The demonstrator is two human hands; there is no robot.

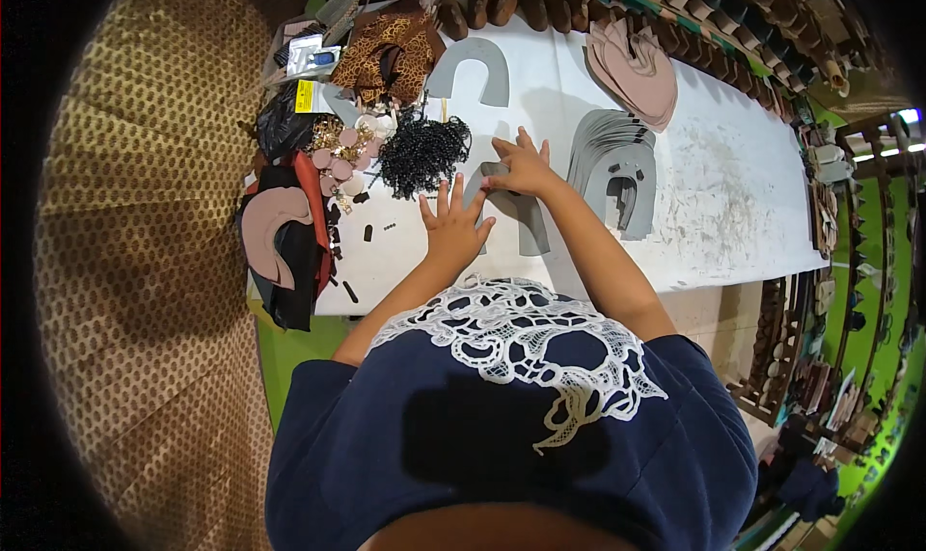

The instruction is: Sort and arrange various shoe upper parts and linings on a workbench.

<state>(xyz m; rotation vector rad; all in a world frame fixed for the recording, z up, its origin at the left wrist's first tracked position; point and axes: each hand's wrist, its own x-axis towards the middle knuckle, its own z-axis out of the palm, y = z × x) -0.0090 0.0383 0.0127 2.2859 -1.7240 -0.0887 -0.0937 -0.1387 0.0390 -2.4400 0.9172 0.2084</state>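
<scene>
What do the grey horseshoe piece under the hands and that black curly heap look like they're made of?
Grey horseshoe piece: probably thin leather or synthetic sheet, matte; it lies flat with clean cut edges. Black curly heap: maybe beaded trim or cord, slightly glossy; too small to tell.

A white worktable (733, 194) carries a stack of grey horseshoe-shaped cutouts (617, 165), a lone grey cutout (473, 69), pink pieces (637, 69), black beaded trim (422, 151), leopard-print fabric (391, 54) and pink discs (338, 161).
</scene>
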